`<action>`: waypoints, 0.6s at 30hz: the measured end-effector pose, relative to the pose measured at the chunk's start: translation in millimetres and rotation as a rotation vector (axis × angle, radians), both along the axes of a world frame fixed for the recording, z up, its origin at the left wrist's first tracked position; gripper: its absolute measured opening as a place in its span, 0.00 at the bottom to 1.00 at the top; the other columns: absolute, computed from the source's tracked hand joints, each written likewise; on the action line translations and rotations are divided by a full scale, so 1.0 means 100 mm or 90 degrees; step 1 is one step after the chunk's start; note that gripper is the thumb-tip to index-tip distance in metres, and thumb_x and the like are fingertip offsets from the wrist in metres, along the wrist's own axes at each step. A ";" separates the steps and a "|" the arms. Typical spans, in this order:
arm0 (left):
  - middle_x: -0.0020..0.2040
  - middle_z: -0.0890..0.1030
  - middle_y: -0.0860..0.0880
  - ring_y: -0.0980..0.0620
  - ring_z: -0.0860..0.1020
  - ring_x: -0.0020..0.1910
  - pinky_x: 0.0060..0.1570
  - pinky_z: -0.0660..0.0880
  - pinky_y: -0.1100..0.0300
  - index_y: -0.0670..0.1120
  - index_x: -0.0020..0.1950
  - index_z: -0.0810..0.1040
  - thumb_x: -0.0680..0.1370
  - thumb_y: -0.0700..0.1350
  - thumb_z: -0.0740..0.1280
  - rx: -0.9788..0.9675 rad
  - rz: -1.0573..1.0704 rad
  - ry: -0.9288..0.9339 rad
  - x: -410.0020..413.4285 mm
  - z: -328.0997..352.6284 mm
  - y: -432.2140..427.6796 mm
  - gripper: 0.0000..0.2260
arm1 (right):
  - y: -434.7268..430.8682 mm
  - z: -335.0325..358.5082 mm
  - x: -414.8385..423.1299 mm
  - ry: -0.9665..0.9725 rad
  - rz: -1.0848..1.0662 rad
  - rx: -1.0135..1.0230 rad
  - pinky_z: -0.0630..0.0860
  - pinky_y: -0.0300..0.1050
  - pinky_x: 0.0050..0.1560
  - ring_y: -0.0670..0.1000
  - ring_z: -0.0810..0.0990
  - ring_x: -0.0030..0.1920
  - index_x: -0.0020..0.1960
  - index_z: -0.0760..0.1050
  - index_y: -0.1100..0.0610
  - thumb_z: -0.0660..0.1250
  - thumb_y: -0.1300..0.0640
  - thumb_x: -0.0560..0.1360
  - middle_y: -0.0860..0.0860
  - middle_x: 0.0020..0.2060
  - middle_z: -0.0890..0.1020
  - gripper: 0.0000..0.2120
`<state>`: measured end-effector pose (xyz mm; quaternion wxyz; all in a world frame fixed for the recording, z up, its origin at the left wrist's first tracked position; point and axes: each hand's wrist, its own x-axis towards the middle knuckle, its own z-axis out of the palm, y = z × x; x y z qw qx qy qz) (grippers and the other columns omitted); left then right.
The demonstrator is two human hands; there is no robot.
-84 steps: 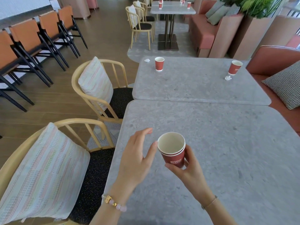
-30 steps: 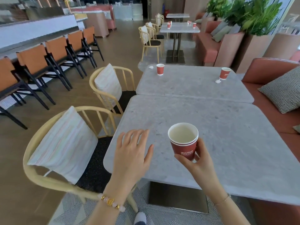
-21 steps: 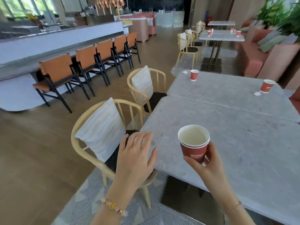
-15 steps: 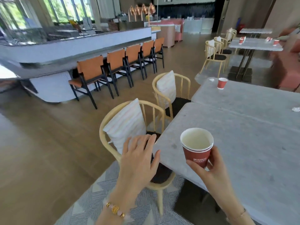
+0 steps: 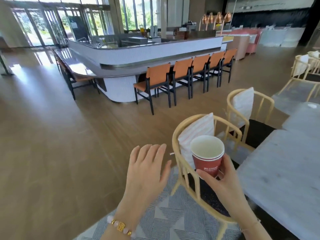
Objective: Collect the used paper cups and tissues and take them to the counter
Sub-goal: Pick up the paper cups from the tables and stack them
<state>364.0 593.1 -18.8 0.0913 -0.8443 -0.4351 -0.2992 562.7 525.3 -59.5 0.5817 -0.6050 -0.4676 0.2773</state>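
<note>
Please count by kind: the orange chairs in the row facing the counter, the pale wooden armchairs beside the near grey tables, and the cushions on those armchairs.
Orange chairs: 5
Wooden armchairs: 2
Cushions: 2
Total: 9

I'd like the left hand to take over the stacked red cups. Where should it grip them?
Probably the bare upper wall of the stacked red cups, under the rims, from the left. They stand upright, the right hand grips their base, and the open left hand is beside them.
</note>
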 end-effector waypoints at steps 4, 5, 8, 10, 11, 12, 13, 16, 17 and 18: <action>0.53 0.82 0.49 0.47 0.79 0.53 0.58 0.73 0.47 0.44 0.59 0.78 0.77 0.52 0.58 0.018 0.024 -0.008 -0.40 -0.04 0.24 0.18 | 0.32 0.00 -0.45 0.009 0.040 -0.015 0.74 0.25 0.44 0.33 0.76 0.54 0.63 0.66 0.39 0.76 0.58 0.67 0.37 0.56 0.76 0.31; 0.53 0.82 0.49 0.47 0.79 0.53 0.58 0.72 0.47 0.44 0.59 0.78 0.77 0.52 0.58 0.017 0.035 -0.010 -0.48 -0.05 0.31 0.18 | 0.41 0.00 -0.53 0.001 0.047 -0.024 0.74 0.26 0.45 0.35 0.76 0.55 0.65 0.66 0.42 0.76 0.57 0.67 0.39 0.58 0.76 0.32; 0.53 0.82 0.49 0.46 0.79 0.53 0.59 0.72 0.47 0.44 0.59 0.78 0.77 0.52 0.57 0.017 0.061 -0.018 -0.69 -0.09 0.50 0.18 | 0.67 0.00 -0.74 -0.016 0.062 -0.040 0.75 0.38 0.56 0.43 0.76 0.60 0.68 0.64 0.45 0.76 0.53 0.66 0.42 0.61 0.75 0.35; 0.53 0.82 0.49 0.46 0.79 0.53 0.59 0.72 0.46 0.44 0.59 0.78 0.77 0.52 0.58 0.016 0.075 -0.025 -0.80 -0.12 0.66 0.18 | 0.87 0.01 -0.85 -0.034 0.071 -0.052 0.73 0.50 0.63 0.45 0.74 0.63 0.71 0.63 0.46 0.76 0.51 0.66 0.43 0.63 0.75 0.37; 0.53 0.81 0.49 0.47 0.79 0.53 0.59 0.72 0.47 0.44 0.59 0.78 0.77 0.52 0.58 0.014 0.084 -0.025 -0.85 -0.15 0.75 0.18 | 0.99 0.01 -0.89 -0.031 0.078 -0.049 0.72 0.51 0.65 0.45 0.74 0.63 0.71 0.63 0.47 0.76 0.53 0.66 0.43 0.63 0.75 0.37; 0.53 0.81 0.49 0.47 0.79 0.53 0.59 0.72 0.47 0.44 0.59 0.78 0.77 0.52 0.58 0.013 0.091 -0.024 -0.89 -0.17 0.85 0.18 | 1.11 0.00 -0.93 -0.025 0.086 -0.045 0.72 0.49 0.65 0.43 0.74 0.62 0.71 0.63 0.47 0.76 0.55 0.66 0.43 0.63 0.75 0.37; 0.53 0.81 0.49 0.47 0.79 0.53 0.59 0.72 0.47 0.44 0.59 0.78 0.77 0.52 0.58 0.012 0.098 -0.023 -0.92 -0.19 0.96 0.18 | 1.25 -0.02 -0.96 -0.023 0.092 -0.043 0.73 0.47 0.64 0.42 0.75 0.61 0.69 0.64 0.47 0.76 0.56 0.66 0.43 0.62 0.75 0.35; 0.53 0.81 0.49 0.47 0.79 0.54 0.59 0.71 0.47 0.45 0.59 0.78 0.77 0.52 0.58 0.009 0.113 -0.017 -1.00 -0.25 1.35 0.18 | 1.72 -0.08 -1.02 -0.018 0.103 -0.038 0.74 0.40 0.58 0.38 0.76 0.57 0.64 0.67 0.42 0.77 0.56 0.65 0.41 0.58 0.77 0.32; 0.53 0.81 0.49 0.47 0.79 0.54 0.59 0.71 0.47 0.45 0.60 0.78 0.77 0.52 0.58 0.008 0.116 -0.014 -1.01 -0.27 1.51 0.18 | 1.90 -0.11 -1.03 -0.015 0.104 -0.035 0.75 0.36 0.55 0.36 0.76 0.56 0.63 0.67 0.40 0.77 0.56 0.65 0.40 0.57 0.77 0.32; 0.53 0.81 0.49 0.47 0.79 0.54 0.59 0.72 0.47 0.45 0.60 0.78 0.77 0.52 0.58 0.005 0.117 -0.011 -1.01 -0.28 1.68 0.18 | 2.08 -0.13 -1.03 -0.007 0.103 -0.034 0.75 0.32 0.51 0.35 0.76 0.55 0.61 0.67 0.38 0.77 0.57 0.65 0.39 0.56 0.78 0.32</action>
